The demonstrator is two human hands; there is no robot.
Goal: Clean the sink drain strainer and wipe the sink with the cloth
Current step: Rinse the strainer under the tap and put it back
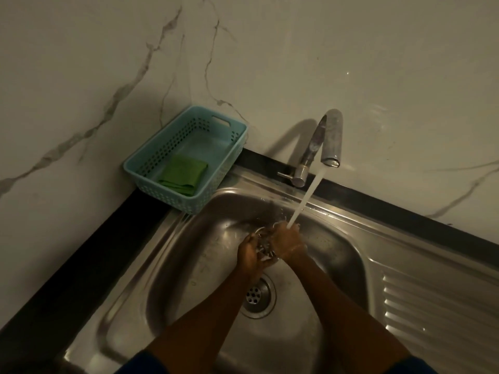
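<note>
While water [305,201] from the tap [328,136] falls onto them, the left hand [249,253] and right hand [287,242] meet over the sink [189,252] basin, the fingers of both curled round the metal strainer [263,245] just behind the open drain [256,294]. The basin's curved walls stand well apart from the hands, with the ribbed drainboard [432,306] on the right. At the back-left corner a blue basket [162,147] holds the folded green cloth [183,174].

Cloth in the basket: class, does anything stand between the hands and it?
Nothing visible covers the green cloth; it lies alone in the open blue basket. The left hand and right hand hold the strainer under running water.
</note>
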